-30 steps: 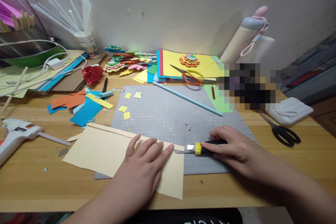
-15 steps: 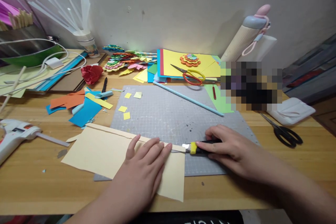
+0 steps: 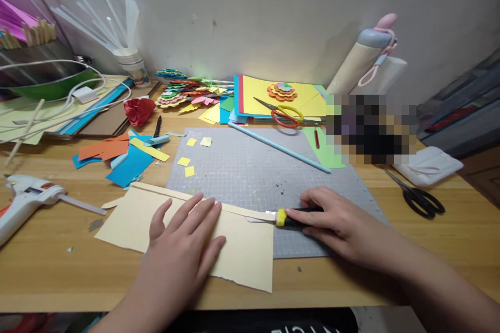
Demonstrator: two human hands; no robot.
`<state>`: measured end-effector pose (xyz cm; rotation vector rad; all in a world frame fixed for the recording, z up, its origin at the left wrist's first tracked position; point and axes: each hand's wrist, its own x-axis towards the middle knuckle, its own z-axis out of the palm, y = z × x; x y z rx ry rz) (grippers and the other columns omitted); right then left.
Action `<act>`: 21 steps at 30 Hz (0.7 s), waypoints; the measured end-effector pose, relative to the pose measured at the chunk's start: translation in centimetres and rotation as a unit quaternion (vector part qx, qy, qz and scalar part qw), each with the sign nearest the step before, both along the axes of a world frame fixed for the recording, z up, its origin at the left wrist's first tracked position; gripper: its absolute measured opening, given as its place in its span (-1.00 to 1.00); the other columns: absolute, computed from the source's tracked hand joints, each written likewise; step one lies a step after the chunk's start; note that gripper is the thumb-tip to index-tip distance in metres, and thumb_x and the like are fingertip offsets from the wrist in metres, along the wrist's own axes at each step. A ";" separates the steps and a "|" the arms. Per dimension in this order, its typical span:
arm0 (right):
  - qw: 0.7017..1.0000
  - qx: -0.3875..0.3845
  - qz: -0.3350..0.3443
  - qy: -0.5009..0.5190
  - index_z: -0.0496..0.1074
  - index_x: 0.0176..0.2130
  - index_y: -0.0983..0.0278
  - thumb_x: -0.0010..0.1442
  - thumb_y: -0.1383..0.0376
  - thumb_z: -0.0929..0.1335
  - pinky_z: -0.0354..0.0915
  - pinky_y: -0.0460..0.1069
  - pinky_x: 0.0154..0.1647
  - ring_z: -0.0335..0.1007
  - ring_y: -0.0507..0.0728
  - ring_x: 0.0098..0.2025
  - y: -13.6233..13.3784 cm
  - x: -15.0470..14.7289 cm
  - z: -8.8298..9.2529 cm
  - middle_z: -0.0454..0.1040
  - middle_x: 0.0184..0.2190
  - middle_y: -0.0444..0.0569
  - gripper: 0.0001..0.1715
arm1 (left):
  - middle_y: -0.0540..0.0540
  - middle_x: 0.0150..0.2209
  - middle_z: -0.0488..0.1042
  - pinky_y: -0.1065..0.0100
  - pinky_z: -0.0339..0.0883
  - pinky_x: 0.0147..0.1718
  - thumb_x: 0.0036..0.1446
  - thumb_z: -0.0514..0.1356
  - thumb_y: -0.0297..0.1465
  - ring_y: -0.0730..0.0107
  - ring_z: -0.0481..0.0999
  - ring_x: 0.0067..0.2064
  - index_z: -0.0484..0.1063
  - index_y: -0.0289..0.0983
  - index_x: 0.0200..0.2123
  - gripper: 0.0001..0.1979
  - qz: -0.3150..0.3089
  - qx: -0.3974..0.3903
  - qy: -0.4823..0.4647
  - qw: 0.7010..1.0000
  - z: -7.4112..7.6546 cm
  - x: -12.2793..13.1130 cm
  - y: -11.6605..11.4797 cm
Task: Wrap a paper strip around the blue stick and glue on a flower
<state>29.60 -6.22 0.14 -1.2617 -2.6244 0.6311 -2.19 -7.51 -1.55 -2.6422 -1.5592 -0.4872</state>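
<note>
My left hand point(image 3: 183, 234) lies spread on a cream sheet of paper point(image 3: 242, 255), fingertips near a narrow folded strip point(image 3: 234, 210) along its far edge. My right hand point(image 3: 336, 223) is closed around a utility knife point(image 3: 291, 217) with a black handle and a yellow collar. Its blade lies at the right end of the strip, partly hidden under the paper fold. Beneath the sheet's right part is a grey cutting mat point(image 3: 242, 171). Several small yellow paper squares point(image 3: 189, 171) and a light blue paper stick point(image 3: 281, 148) rest on the mat.
At the left are a glue gun point(image 3: 35, 197) and orange and blue paper scraps point(image 3: 130, 165). Yellow-red scissors point(image 3: 287, 114) lie on stacked coloured paper at the back. Black scissors point(image 3: 424, 200) and a white pouch point(image 3: 433, 165) are at the right, below a tilted bottle point(image 3: 353, 62).
My left hand has slid left along the paper, its thumb now spread away from the fingers. The knife in my right hand has shifted slightly left, with its blade further along the strip.
</note>
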 end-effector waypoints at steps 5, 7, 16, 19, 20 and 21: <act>1.000 -0.004 0.001 -0.011 0.36 0.16 -0.01 0.29 0.35 0.26 0.32 0.13 -0.10 0.32 0.19 -0.10 -0.1 1.1 0.3 0.36 -0.13 0.05 -0.51 | -0.10 0.15 0.42 0.06 -0.37 0.26 0.25 0.06 -0.31 0.17 0.33 0.19 0.30 -0.20 0.17 -0.58 -0.042 -0.008 0.038 0.998 -0.3 -0.4 -0.2; 1.000 -0.007 0.002 -0.010 0.36 0.16 -0.04 0.29 0.34 0.27 0.33 0.12 -0.12 0.34 0.18 -0.12 -0.2 1.7 0.5 0.38 -0.14 0.04 -0.50 | -0.11 0.14 0.43 0.06 -0.40 0.26 0.25 0.05 -0.34 0.19 0.34 0.18 0.28 -0.20 0.17 -0.58 -0.056 -0.011 0.034 0.998 -0.4 -0.1 -0.2; 1.000 -0.007 -0.006 0.001 0.37 0.15 -0.05 0.28 0.35 0.28 0.34 0.09 -0.16 0.36 0.17 -0.15 -0.6 2.0 0.3 0.39 -0.18 0.03 -0.50 | -0.09 0.13 0.44 0.08 -0.29 0.25 0.24 0.05 -0.36 0.20 0.37 0.15 0.27 -0.18 0.17 -0.58 -0.057 -0.025 -0.012 0.998 -0.7 0.4 -0.4; 1.000 0.001 -0.001 0.000 0.37 0.15 -0.03 0.29 0.37 0.26 0.32 0.11 -0.12 0.33 0.17 -0.12 -0.4 0.9 0.3 0.37 -0.16 0.04 -0.50 | -0.10 0.13 0.44 0.08 -0.30 0.25 0.24 0.06 -0.35 0.20 0.37 0.15 0.27 -0.19 0.18 -0.57 -0.062 -0.023 -0.006 0.998 -0.8 0.3 -0.3; 1.000 0.002 0.000 -0.002 0.37 0.15 -0.02 0.30 0.38 0.25 0.31 0.11 -0.12 0.32 0.17 -0.12 -0.4 0.6 0.4 0.37 -0.16 0.05 -0.51 | -0.10 0.12 0.44 0.09 -0.31 0.25 0.24 0.06 -0.35 0.20 0.38 0.15 0.27 -0.20 0.17 -0.57 -0.064 -0.020 -0.004 0.998 -0.8 0.2 -0.3; 1.000 0.002 -0.001 -0.005 0.36 0.16 -0.02 0.31 0.38 0.24 0.31 0.11 -0.12 0.31 0.17 -0.12 -0.4 0.4 0.4 0.36 -0.17 0.05 -0.51 | -0.11 0.12 0.45 0.09 -0.32 0.25 0.24 0.07 -0.35 0.20 0.38 0.15 0.28 -0.21 0.17 -0.58 -0.065 -0.017 -0.003 0.998 -0.8 0.2 -0.3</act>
